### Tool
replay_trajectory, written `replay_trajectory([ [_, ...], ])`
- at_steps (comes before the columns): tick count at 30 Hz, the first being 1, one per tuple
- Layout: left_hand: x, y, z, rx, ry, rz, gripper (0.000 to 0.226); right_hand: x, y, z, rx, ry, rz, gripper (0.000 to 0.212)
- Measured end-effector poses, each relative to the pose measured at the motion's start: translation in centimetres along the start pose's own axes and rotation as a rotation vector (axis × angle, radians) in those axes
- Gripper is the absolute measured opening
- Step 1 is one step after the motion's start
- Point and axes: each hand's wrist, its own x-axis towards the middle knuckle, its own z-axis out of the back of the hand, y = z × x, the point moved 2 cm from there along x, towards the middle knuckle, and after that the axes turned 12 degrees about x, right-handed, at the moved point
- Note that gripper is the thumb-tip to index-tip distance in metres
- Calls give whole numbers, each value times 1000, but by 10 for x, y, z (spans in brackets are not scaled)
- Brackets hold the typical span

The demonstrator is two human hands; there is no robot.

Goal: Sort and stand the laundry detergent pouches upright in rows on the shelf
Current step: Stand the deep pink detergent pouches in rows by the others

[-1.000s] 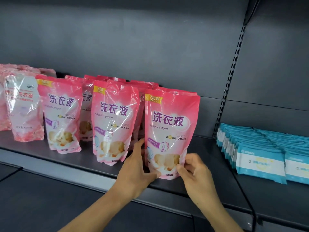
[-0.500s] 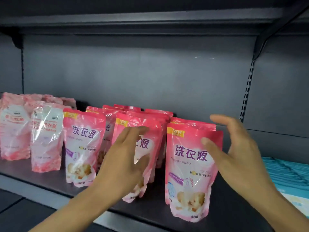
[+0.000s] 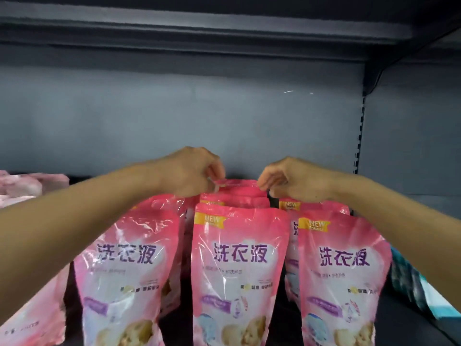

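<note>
Pouches of pink laundry soap stand up in rows on our shelf (image 3: 404,318). We reach both arms over the front ones to the back pouch (image 3: 237,184) in the middle row, close to the back wall (image 3: 174,116). Our left hand (image 3: 192,171) pinches its top left corner, and our right hand (image 3: 291,178) pinches its top right corner. Three front pouches (image 3: 239,275) stand near the front edge, facing us. Blue packs (image 3: 409,283) sit at the right side.
</note>
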Motion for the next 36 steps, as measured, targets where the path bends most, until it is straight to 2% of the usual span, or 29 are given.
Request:
replay_trajectory([
  [3,18,7,-9,-56,167,-42,30,14,1,-8,-91,1,-62,30],
  [5,27,7,-18,10,239,-75,31,21,-1,-15,-131,50,-125,33],
  [8,37,8,-29,149,273,-101,34,27,-4,-22,-193,98,-183,32],
  [10,41,12,-33,144,286,-93,37,28,-5,-23,-199,84,-172,20],
  [12,43,16,-36,110,291,-81,35,27,-6,-20,-188,79,-143,10],
  [16,42,19,-39,80,289,-98,21,17,-5,-11,-71,126,-94,13],
  [20,41,15,-37,119,283,-80,25,14,-6,-9,-63,118,-80,12],
  [23,39,12,-32,175,274,-53,37,16,-7,-10,-98,93,-60,15],
  [27,38,11,-28,168,257,-44,36,17,-11,-9,-74,75,-57,18],
  [32,39,12,-31,204,223,-55,35,16,-16,-9,-62,51,-50,5],
  [36,37,14,-31,200,212,-52,40,15,-16,-8,-42,64,-37,4],
])
